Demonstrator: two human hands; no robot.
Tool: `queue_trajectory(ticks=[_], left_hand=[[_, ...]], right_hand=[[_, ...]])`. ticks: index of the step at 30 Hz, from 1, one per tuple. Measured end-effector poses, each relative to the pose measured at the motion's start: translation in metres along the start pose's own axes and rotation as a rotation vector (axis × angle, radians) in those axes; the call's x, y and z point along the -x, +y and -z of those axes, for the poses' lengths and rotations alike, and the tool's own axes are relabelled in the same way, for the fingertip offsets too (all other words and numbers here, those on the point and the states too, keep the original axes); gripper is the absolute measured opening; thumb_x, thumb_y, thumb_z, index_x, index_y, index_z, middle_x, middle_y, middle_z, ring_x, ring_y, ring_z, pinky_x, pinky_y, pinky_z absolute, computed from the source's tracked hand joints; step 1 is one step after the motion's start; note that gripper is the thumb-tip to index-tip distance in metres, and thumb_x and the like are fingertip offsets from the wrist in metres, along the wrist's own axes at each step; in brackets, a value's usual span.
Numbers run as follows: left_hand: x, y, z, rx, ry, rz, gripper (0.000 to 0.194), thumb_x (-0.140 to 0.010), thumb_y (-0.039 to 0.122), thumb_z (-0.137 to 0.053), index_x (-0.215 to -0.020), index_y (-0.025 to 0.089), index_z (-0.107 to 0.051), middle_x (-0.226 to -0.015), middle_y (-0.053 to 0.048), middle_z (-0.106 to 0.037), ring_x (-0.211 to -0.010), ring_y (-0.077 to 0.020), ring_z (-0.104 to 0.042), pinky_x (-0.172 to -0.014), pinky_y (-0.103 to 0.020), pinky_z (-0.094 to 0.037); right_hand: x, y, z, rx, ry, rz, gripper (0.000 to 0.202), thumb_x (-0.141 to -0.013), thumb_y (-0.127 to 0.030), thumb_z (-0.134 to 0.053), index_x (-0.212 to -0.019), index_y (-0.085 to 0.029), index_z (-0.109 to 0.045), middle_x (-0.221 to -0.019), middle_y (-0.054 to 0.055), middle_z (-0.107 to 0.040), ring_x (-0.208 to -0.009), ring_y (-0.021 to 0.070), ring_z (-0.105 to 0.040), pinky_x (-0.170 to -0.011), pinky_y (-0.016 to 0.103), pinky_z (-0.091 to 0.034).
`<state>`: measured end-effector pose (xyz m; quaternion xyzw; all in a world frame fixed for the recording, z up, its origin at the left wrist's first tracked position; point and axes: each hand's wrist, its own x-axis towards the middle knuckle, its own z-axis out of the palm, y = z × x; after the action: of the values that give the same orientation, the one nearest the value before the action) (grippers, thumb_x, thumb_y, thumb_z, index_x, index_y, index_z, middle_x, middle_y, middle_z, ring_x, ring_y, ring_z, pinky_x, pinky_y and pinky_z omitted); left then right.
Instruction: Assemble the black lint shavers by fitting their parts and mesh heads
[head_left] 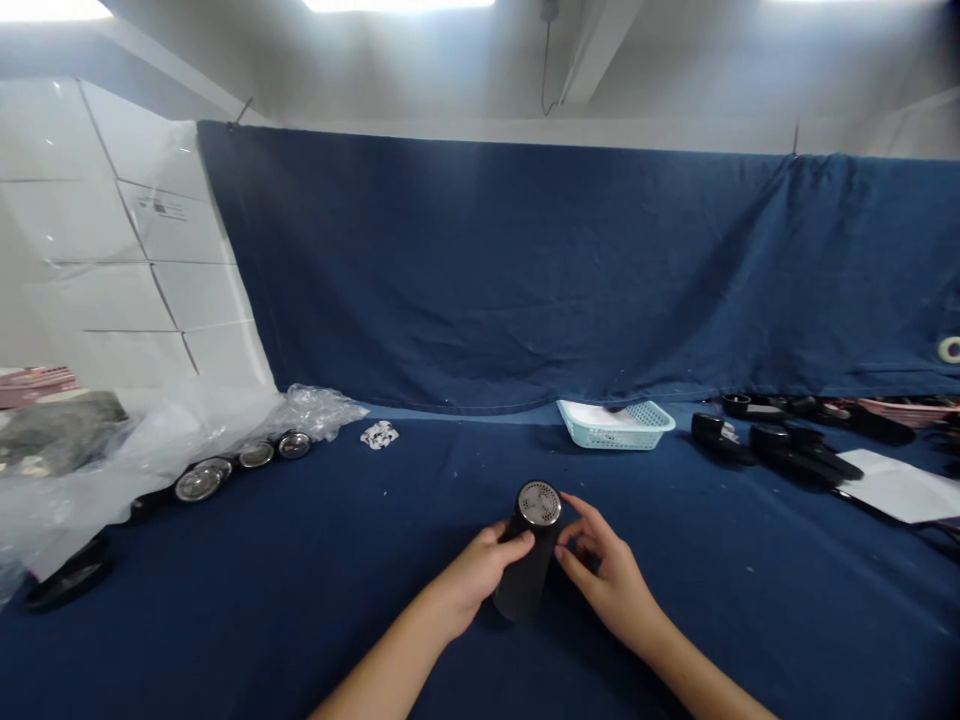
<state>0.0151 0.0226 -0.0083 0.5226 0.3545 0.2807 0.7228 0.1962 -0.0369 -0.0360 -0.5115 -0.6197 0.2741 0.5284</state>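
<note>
A black cylinder (pixel 525 572) with a perforated silver metal top, much like a fabric shaver, stands slightly tilted on the dark blue cloth. My left hand (pixel 480 570) is wrapped around its left side, thumb pressed just below the metal top. At its right side is my right hand (pixel 604 575), fingers curved and apart. Its index fingertip is at the rim of the top and its thumb tip is close to the body; whether they touch cannot be made out. The lower part of the cylinder is dark against the cloth.
A light blue basket (pixel 615 432) with something white inside stands at the back. Several black parts (pixel 799 455) and a white sheet (pixel 904 485) lie at right. Silver-topped round pieces (pixel 201 482) lie at left beside clear plastic wrap (pixel 172 425). A crumpled patterned scrap (pixel 379 434) lies behind.
</note>
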Motion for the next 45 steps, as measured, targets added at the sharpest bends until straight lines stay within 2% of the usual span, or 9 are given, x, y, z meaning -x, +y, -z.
queue_trajectory(ticks=[9,16,22,35,45], left_hand=[[-0.0003,0.0006,0.0002,0.071,0.065,0.042,0.048,-0.076,0.039,-0.073,-0.116,0.014,-0.063,-0.096,-0.009,-0.073,-0.093,-0.0221,-0.065,-0.079,-0.028,-0.044],[-0.0036,-0.0022,0.0014,0.090,0.040,0.039,0.046,-0.076,0.038,-0.073,-0.114,0.013,-0.064,-0.093,-0.009,-0.073,-0.084,-0.0187,-0.066,-0.072,-0.025,-0.045],[-0.0034,-0.0019,0.0039,0.043,0.013,0.073,0.049,-0.079,0.042,-0.070,-0.120,0.016,-0.061,-0.091,-0.008,-0.072,-0.077,-0.0171,-0.065,-0.063,-0.023,-0.043],[0.0019,0.0025,0.0045,-0.009,-0.055,0.055,0.058,-0.080,0.041,-0.068,-0.132,0.019,-0.051,-0.111,-0.010,-0.069,-0.100,-0.0224,-0.063,-0.079,-0.028,-0.044],[0.0042,0.0052,0.0042,-0.034,-0.073,0.042,0.060,-0.078,0.042,-0.070,-0.130,0.019,-0.052,-0.108,-0.010,-0.069,-0.097,-0.0227,-0.062,-0.077,-0.029,-0.044]], right_hand=[[0.0012,-0.0022,-0.0023,0.054,-0.013,0.026,0.055,-0.085,-0.024,-0.055,-0.136,-0.028,-0.035,-0.091,0.000,-0.059,-0.056,0.0105,-0.045,-0.055,0.025,-0.040],[0.0030,-0.0033,-0.0032,0.078,0.017,0.049,0.053,-0.085,-0.024,-0.055,-0.135,-0.026,-0.037,-0.091,0.001,-0.059,-0.055,0.0104,-0.044,-0.054,0.025,-0.040],[0.0017,-0.0013,-0.0013,0.055,0.045,0.032,0.054,-0.085,-0.024,-0.056,-0.135,-0.027,-0.036,-0.094,0.002,-0.059,-0.054,0.0098,-0.043,-0.053,0.025,-0.040],[0.0018,-0.0005,0.0002,0.060,0.056,0.026,0.056,-0.083,-0.022,-0.056,-0.135,-0.027,-0.036,-0.094,0.002,-0.061,-0.052,0.0092,-0.043,-0.052,0.025,-0.041],[0.0027,-0.0037,0.0008,0.072,0.059,0.041,0.055,-0.084,-0.025,-0.056,-0.135,-0.026,-0.037,-0.094,0.002,-0.062,-0.051,0.0091,-0.044,-0.051,0.025,-0.042]])
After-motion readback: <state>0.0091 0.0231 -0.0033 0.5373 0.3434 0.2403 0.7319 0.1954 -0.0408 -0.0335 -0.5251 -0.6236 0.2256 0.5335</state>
